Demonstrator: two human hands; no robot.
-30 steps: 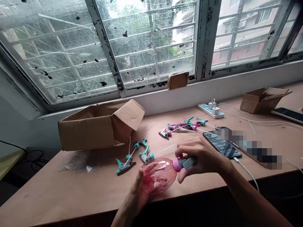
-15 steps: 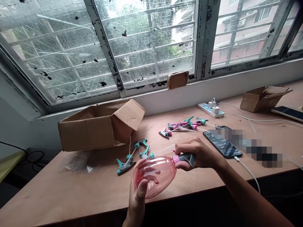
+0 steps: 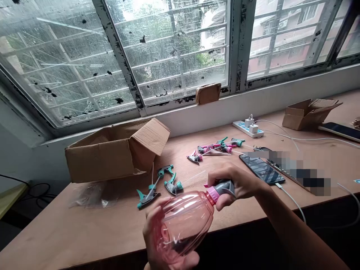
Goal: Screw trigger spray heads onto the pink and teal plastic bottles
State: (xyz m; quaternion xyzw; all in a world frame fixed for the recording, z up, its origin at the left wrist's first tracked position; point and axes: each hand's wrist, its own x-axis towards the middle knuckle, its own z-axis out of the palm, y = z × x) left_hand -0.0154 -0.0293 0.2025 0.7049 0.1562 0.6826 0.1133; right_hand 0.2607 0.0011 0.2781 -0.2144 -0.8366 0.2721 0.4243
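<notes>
A clear pink spray bottle (image 3: 187,221) lies tilted over the table's front edge, its base toward me on the left. My left hand (image 3: 154,236) is wrapped round that base, partly seen through the plastic. At the neck, my right hand (image 3: 232,183) grips the grey and pink spray head (image 3: 222,191), which sits on the bottle's mouth. A thin tube shows inside the bottle. Just beyond it lie several grey and teal spray heads (image 3: 173,185), and farther back is a pile of pink, grey and teal spray heads (image 3: 215,148).
An open cardboard box (image 3: 98,161) stands at the back left, with clear plastic bags (image 3: 92,195) before it. To the right lie a phone (image 3: 261,168) on a white cable and a power strip (image 3: 247,128). A smaller box (image 3: 306,116) sits at the far right.
The bottle has come nearer to me and slightly lower. My left hand has shifted round its base, the thumb now lower. My right hand stays on the spray head.
</notes>
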